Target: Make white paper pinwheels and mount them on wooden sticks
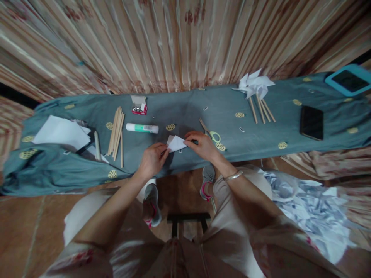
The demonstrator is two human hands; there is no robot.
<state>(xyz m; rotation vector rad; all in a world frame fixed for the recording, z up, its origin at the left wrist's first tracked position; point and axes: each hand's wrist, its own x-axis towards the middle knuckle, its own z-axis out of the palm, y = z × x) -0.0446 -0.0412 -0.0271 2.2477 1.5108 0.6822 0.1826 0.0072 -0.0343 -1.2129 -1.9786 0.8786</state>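
A small folded piece of white paper lies at the front edge of a bench covered in grey-green cloth. My left hand pinches its left corner with closed fingers. My right hand presses and grips its right side, fingers curled. Scissors with pale green handles lie just behind my right hand. A glue stick lies on its side behind my left hand.
A bundle of wooden sticks and white paper sheets lie at the left. Finished white paper pinwheels on sticks rest at the back right. A black phone and a blue-cased tablet are far right. Crumpled paper scraps cover the floor at right.
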